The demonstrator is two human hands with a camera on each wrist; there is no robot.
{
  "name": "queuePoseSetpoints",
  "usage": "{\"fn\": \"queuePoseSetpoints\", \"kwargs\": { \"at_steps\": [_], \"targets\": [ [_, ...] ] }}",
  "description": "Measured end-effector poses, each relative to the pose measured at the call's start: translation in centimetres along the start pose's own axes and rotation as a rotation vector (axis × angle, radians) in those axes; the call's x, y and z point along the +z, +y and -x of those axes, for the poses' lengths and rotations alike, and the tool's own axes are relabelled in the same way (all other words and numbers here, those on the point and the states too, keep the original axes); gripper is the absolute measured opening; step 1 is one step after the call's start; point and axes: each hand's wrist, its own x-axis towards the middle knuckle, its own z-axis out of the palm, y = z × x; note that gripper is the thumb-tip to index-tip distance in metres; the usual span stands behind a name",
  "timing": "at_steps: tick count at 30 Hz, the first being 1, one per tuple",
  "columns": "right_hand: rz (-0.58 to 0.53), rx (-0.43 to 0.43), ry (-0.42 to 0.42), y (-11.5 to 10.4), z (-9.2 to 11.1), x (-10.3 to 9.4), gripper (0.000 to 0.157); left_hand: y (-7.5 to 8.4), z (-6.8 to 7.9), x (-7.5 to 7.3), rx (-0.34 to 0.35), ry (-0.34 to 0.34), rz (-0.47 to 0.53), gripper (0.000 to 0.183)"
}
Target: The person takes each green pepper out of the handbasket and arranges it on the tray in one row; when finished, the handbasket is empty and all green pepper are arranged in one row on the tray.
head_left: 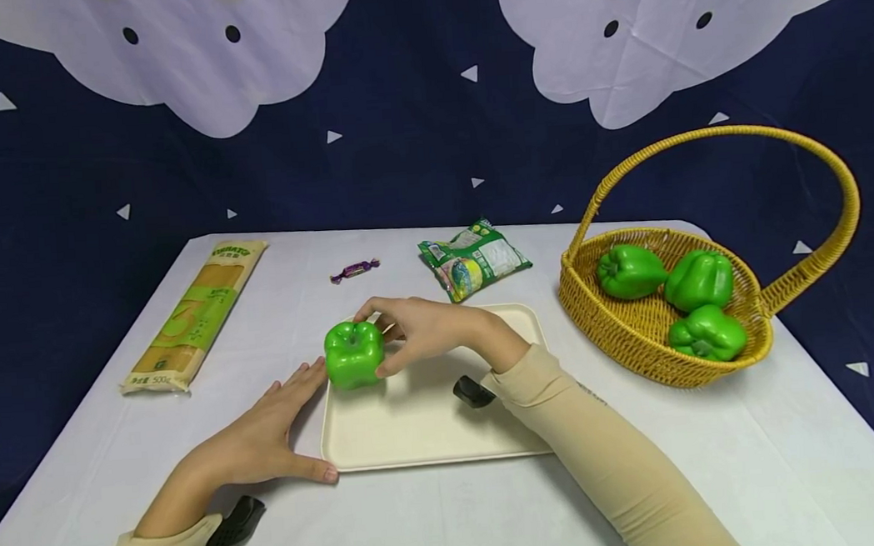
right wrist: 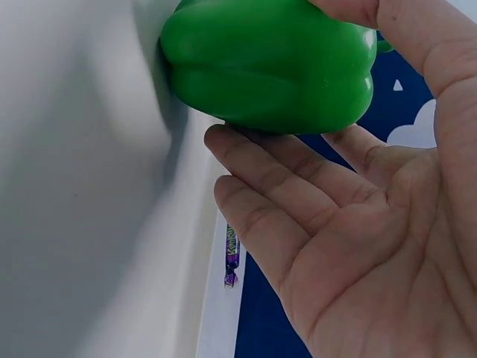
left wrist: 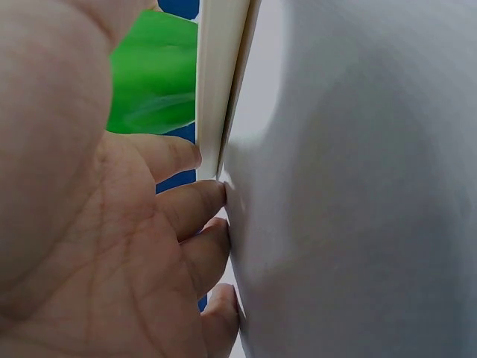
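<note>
A shiny green bell pepper [head_left: 354,355] stands at the far left corner of a cream tray [head_left: 431,428]. My right hand [head_left: 429,332] holds it from the right, thumb on the near side and fingers on the far side. In the right wrist view, the pepper [right wrist: 272,71] sits between thumb and fingers of that hand [right wrist: 373,216]. Along the tray's left edge, my left hand [head_left: 266,434] rests with fingers spread, its thumb at the near left corner. The left wrist view shows fingertips of this hand [left wrist: 112,231] by the tray's rim [left wrist: 216,89].
On the right stands a yellow wicker basket [head_left: 622,345] with a tall handle, holding three green bell peppers [head_left: 700,280]. Behind the tray lie a green snack bag [head_left: 477,260] and a purple-wrapped candy [head_left: 355,270]. A noodle packet [head_left: 195,317] lies at the left.
</note>
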Motion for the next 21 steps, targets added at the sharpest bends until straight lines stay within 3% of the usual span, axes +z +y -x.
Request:
{"fn": "queuePoseSetpoints", "kwargs": {
  "at_steps": [21],
  "targets": [
    [0.043,0.006,0.002,-0.33,0.42,-0.19,0.079,-0.01,0.02,0.0,0.008,0.002,-0.003,0.146]
  ]
}}
